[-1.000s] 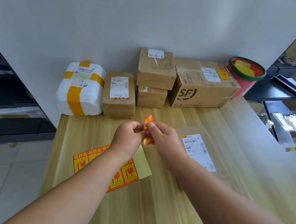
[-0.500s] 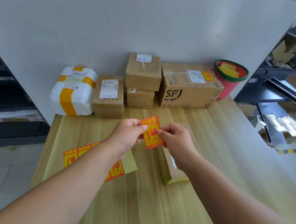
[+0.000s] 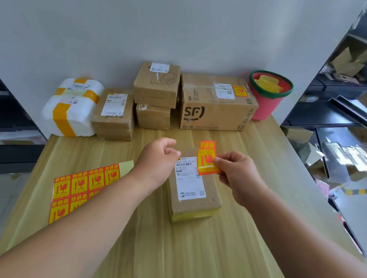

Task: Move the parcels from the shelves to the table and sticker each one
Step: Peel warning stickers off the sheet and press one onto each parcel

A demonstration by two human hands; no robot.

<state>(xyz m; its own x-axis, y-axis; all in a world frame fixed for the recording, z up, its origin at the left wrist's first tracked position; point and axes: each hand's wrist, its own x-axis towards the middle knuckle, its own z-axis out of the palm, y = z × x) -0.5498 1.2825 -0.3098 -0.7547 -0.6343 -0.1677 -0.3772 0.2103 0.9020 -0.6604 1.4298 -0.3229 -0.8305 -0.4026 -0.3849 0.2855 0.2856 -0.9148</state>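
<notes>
Here the right hand (image 3: 238, 174) pinches a glossy orange-and-yellow rectangular sticker (image 3: 207, 159) between thumb and fingertips, holding it upright over the far right corner of a flat brown parcel (image 3: 195, 200) that lies on the wood-grain table (image 3: 185, 257). The left hand (image 3: 158, 159) hovers at the parcel's far left corner, fingers curled on nothing. A sticker sheet (image 3: 78, 188) lies to the left; a taped white foam box (image 3: 73, 111), cardboard cartons (image 3: 215, 106) and a red bucket (image 3: 266, 105) line the wall behind.

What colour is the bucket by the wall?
Pinkish-red bucket with a green rim; head view.
</notes>
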